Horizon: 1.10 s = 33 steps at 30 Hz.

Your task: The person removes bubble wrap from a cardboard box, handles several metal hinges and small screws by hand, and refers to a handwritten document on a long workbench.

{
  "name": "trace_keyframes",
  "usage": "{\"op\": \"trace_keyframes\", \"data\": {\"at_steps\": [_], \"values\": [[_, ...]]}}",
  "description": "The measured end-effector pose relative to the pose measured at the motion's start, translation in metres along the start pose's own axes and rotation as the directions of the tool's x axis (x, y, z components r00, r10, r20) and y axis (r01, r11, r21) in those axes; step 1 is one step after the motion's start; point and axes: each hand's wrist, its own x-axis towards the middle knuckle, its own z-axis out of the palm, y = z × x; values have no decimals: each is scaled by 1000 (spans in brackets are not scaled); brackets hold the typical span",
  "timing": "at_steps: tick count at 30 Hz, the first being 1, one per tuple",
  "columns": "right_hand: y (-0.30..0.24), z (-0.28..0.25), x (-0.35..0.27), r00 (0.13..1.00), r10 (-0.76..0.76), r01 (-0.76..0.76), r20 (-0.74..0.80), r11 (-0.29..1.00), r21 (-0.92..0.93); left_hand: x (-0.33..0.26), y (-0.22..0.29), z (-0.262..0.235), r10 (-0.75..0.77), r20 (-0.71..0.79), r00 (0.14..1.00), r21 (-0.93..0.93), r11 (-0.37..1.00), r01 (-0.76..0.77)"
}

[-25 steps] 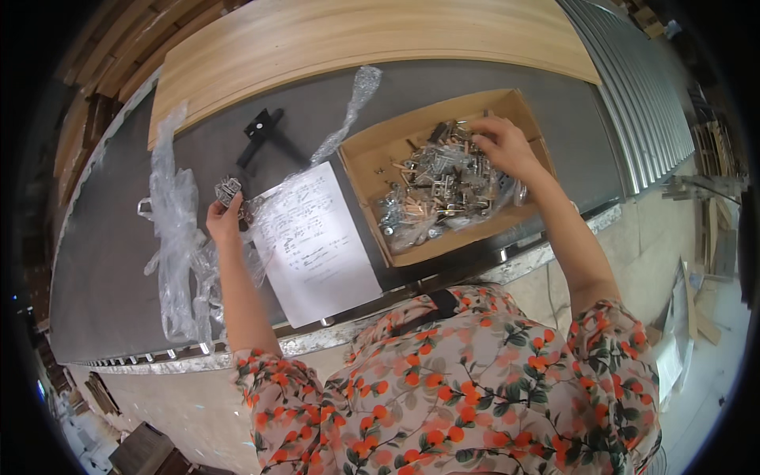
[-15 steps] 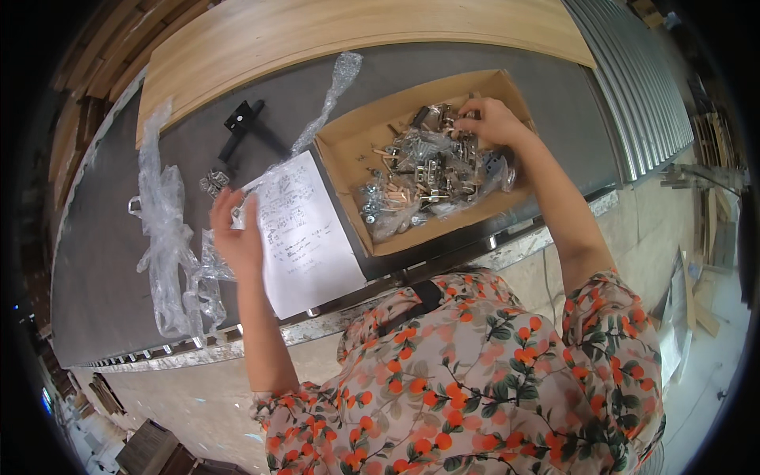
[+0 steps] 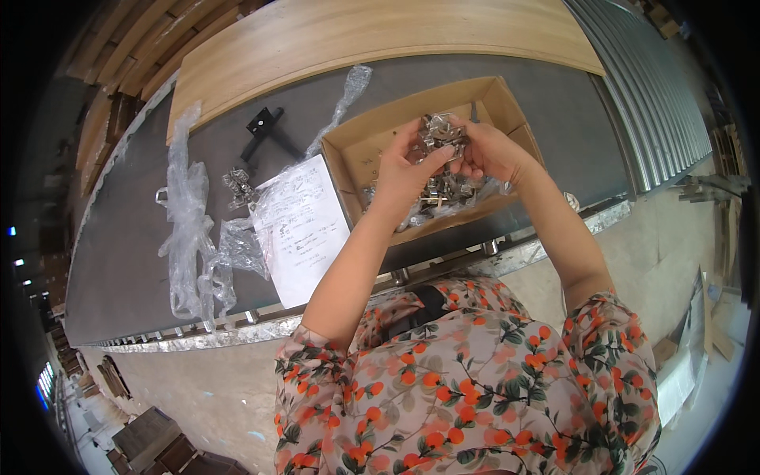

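Spreading beneath everything, the dark worktop (image 3: pixel 127 237) shows bare surface at its left end and toward its right, so those sides seem to offer the most room for moving. A long wooden panel (image 3: pixel 380 36) lies along the far side, bounding the reach there, and ridged metal (image 3: pixel 657 95) borders the right. The cardboard box (image 3: pixel 511 119) sits close to the worktop's front edge, its raised walls rimming a heap of hardware (image 3: pixel 447 190). Left of it, clear plastic wrap (image 3: pixel 188 229) straggles about, and a written paper sheet (image 3: pixel 305 245) lies right beside the box; whether they touch, I cannot tell. Beyond the paper is a black tool (image 3: pixel 260 121).

Over the box, the left hand (image 3: pixel 406 174) and right hand (image 3: pixel 491 150) come together, fingers curled around one bunch of shiny metal fittings (image 3: pixel 442 131). Another metal cluster (image 3: pixel 237 186) rests near the paper's far left corner.

The step in hand looks like gathering or sorting fittings; the next move likely calls for a firm two-handed grip, clear of the box walls, so no piece drops.
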Motion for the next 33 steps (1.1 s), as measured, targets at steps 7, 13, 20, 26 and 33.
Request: {"op": "trace_keyframes", "data": {"at_steps": [7,13,20,26,33], "values": [[8,18,0,954,-267,282,-138,954,104,11,-17,-21,-86,9,996,69,994,85],[3,17,-3,911,-411,384,-31,873,-303,5,-11,-24,-139,140,980,-2,990,140],[-11,20,-14,888,-459,429,-30,850,-306,-5,-1,-20,-19,213,977,-38,999,27],[-9,32,-25,817,-575,563,40,780,-272,-18,10,-23,122,165,979,9,992,-125],[-3,48,-49,764,-639,644,91,750,-150,-43,28,-17,169,106,980,64,982,-176]]}}
